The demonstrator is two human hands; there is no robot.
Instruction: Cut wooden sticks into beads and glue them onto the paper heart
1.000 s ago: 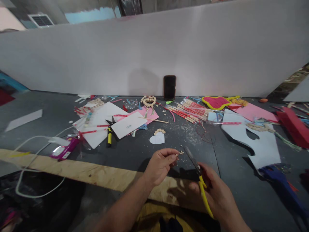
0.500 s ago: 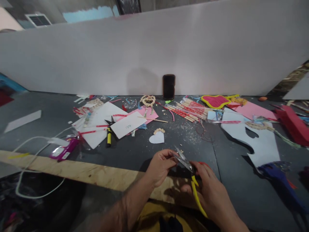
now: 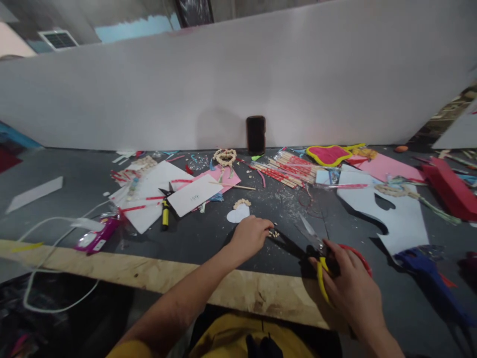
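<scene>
My right hand (image 3: 348, 283) is wrapped round a pair of scissors (image 3: 321, 248) with yellow and red handles. Their blades are apart and point away from me over the dark tabletop. My left hand (image 3: 251, 238) reaches down to the table, fingertips pinched together beside a few small pale bits (image 3: 275, 232). Whatever lies between those fingertips is too small to make out. Just beyond the left hand is a white paper heart (image 3: 238, 214), with a row of beige pieces (image 3: 242, 203) along its upper edge.
A phone (image 3: 255, 135) leans against the white board (image 3: 231, 74). Pliers (image 3: 165, 209), a white card (image 3: 194, 194) and a purple packet (image 3: 97, 237) lie left. Red-striped sticks (image 3: 288, 169), cut white sheet (image 3: 406, 219) and a blue glue gun (image 3: 428, 276) lie right.
My left hand has moved forward, down to the small bits on the table. My right hand has carried the scissors to the right, away from the left hand.
</scene>
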